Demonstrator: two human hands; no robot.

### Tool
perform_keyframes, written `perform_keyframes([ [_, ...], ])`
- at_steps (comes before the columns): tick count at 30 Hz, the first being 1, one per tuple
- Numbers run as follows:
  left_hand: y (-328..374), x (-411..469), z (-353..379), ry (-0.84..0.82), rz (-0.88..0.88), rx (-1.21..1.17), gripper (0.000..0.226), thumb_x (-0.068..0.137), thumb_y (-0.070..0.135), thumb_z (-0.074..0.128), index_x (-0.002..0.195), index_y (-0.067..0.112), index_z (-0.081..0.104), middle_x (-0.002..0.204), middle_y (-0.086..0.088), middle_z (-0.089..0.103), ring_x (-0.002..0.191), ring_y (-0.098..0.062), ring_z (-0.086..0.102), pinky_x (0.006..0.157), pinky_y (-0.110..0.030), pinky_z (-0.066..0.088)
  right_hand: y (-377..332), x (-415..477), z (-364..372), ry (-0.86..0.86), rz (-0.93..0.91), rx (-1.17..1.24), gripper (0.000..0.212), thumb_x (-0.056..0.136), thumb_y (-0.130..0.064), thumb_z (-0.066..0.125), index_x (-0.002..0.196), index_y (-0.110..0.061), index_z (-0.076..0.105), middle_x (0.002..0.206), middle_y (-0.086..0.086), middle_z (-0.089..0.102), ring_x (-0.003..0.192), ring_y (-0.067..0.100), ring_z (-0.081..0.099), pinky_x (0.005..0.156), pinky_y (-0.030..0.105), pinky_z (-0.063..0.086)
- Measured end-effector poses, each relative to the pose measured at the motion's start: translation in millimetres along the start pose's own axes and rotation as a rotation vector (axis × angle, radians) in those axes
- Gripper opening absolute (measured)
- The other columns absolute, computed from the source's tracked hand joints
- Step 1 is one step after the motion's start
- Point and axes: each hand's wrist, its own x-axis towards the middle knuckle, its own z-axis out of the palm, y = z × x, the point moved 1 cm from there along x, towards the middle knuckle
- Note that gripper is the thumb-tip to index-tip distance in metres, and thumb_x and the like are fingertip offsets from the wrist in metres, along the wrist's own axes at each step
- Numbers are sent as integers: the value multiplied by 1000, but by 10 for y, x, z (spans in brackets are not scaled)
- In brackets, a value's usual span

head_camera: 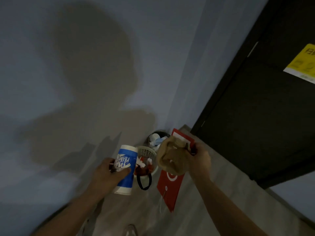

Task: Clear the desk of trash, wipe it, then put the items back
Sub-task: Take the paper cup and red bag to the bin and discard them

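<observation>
Left hand [107,174] curls round blue paper cup [127,182], right hand [200,159] clutches crumpled brown bag [172,159], both held over white waste basket [146,151], presumably for dumping.

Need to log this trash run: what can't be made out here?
Head view:
1. Cup: print blurred, partly covered by the left hand.
2. White bin: contents mostly hidden behind the cup and the brown bag in the right hand.
3. Red folder: middle hidden by the bag.
4. Yellow sign: cut off by the right edge, text blurred.
</observation>
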Motion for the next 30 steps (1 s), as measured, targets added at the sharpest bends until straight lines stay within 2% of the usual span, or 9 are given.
perform_keyframes([
  [3, -101, 560, 204, -16, -78, 17, 40, 78, 25, 78, 104, 14, 50, 89, 6, 60, 75, -7, 58, 60, -24, 46, 178, 512, 341, 19, 5, -55, 8, 89, -27, 64, 88, -22, 59, 80, -5, 64, 76, 11, 62, 74, 27, 49],
  [6, -222, 1062, 370, -25, -135, 35, 40, 79, 26, 77, 105, 12, 50, 86, 3, 60, 73, -8, 57, 56, -21, 41, 356, 919, 673, 13, -16, -78, 18, 87, -24, 66, 76, -27, 52, 68, -9, 55, 64, 5, 55, 63, 19, 40],
  [9, -381, 1505, 530, -13, -191, 51, 43, 78, 27, 78, 106, 10, 50, 94, -6, 61, 74, -13, 56, 58, -25, 41, 637, 1265, 1010, 0, 30, -49, 12, 85, -21, 69, 82, -24, 58, 75, -7, 62, 72, 9, 62, 68, 22, 47],
  [11, -520, 1752, 656, -10, -237, 64, 46, 78, 29, 78, 109, 11, 49, 99, -7, 59, 76, -14, 55, 57, -24, 40, 874, 1492, 1266, -17, 64, -51, 11, 84, -28, 70, 91, -23, 62, 83, -7, 66, 78, 10, 65, 72, 29, 52],
  [14, -766, 2079, 869, -5, -297, 99, 52, 79, 34, 76, 116, 10, 50, 99, -5, 56, 79, -16, 55, 56, -23, 38, 1247, 1819, 1654, -53, 92, -82, 16, 82, -33, 70, 92, -22, 63, 82, -5, 67, 75, 13, 64, 68, 37, 54],
  [20, -1298, 2549, 1280, 31, -412, 77, 57, 81, 33, 73, 125, 9, 47, 100, -4, 53, 74, -12, 51, 54, -21, 39, 1935, 2235, 2333, -156, 96, -89, 10, 86, -21, 68, 91, -15, 62, 76, -10, 62, 71, -1, 57, 65, 18, 41],
  [24, -1612, 2774, 1469, 58, -444, 68, 60, 82, 31, 72, 129, 7, 45, 101, -3, 52, 73, -11, 51, 54, -21, 40, 2316, 2401, 2712, -168, 167, 8, 8, 83, -11, 67, 90, -7, 64, 79, 3, 65, 72, 12, 58, 69, 25, 42],
  [27, -1793, 2928, 1579, 84, -445, 57, 61, 82, 30, 72, 131, 7, 43, 107, -7, 55, 78, -14, 52, 56, -21, 41, 2568, 2533, 2934, -190, 181, -34, 8, 87, -11, 64, 94, -9, 63, 83, 1, 64, 77, 14, 59, 71, 26, 41],
  [30, -1980, 3088, 1694, 106, -456, 52, 63, 82, 29, 72, 133, 8, 41, 120, -13, 57, 83, -17, 54, 60, -24, 45, 2925, 2650, 3148, -236, 209, -102, 13, 86, -16, 62, 99, -14, 62, 88, 0, 68, 84, 19, 63, 75, 34, 47],
])
